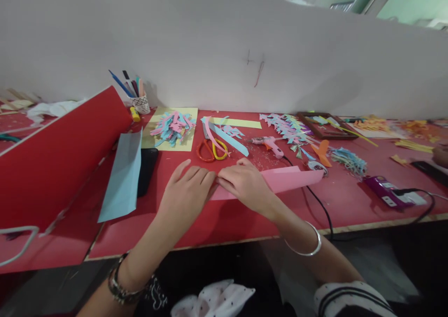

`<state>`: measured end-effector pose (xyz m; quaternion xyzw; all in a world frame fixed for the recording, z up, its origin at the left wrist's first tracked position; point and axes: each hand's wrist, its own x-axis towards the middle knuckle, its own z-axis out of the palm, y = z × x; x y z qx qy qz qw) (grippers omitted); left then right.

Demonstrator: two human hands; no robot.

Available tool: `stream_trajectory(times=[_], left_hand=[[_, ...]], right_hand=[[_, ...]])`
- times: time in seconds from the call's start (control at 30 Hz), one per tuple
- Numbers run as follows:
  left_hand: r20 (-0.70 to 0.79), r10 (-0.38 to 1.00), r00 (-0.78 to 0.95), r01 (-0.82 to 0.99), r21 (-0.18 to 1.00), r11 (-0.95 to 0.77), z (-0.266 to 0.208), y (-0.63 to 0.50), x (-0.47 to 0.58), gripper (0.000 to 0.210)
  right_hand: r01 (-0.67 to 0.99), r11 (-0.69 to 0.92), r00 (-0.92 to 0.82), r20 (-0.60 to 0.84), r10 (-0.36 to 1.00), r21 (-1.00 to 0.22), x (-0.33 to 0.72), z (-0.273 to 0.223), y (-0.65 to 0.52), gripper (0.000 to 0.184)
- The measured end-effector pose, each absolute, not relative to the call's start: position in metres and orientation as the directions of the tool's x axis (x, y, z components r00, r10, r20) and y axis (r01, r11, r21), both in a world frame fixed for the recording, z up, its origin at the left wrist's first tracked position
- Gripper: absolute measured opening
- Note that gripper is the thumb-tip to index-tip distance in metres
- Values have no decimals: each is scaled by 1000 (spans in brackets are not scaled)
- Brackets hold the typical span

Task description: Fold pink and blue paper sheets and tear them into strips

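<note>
A long pink paper sheet (290, 179) lies over the red table in front of me, its far part creased and raised to the right. My left hand (191, 184) pinches its left end, the fingers curled and closed. Right beside it, my right hand (243, 182) grips the same paper with thumb and fingertips. The two hands nearly touch, and the paper edge between them is mostly hidden. Just beyond them lie scissors (220, 150) with red and yellow handles, partly under blue and pink paper strips (231, 137). A pink glue gun (268, 144) rests behind my right hand.
A blue paper sheet (124, 177) leans over a black phone-like object (147, 170) at left, beside a tall red panel (66, 154). Fringed scraps (175, 127) are piled on yellow paper. A pen cup (141, 103) stands by the wall. At right are a purple power strip (388, 191) and cables.
</note>
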<state>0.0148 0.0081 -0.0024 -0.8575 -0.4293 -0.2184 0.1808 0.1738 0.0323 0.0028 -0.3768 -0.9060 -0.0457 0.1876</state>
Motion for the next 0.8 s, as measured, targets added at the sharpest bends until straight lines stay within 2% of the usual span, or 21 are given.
stream_trajectory(times=[0.13, 0.47, 0.67, 0.8], left_hand=[[419, 698, 580, 789, -78, -609, -3, 12, 13, 23], [350, 786, 510, 838, 2, -545, -2, 11, -5, 29], [346, 800, 490, 852, 1, -523, -11, 11, -24, 35], [346, 800, 490, 857, -27, -514, -16, 11, -29, 34]], right_hand=[[685, 724, -658, 360, 661, -77, 174, 4, 32, 36], [656, 732, -653, 348, 673, -184, 195, 3, 37, 41], [684, 711, -647, 314, 695, -165, 215, 0, 38, 40], [711, 696, -644, 301, 703, -104, 218, -5, 40, 41]])
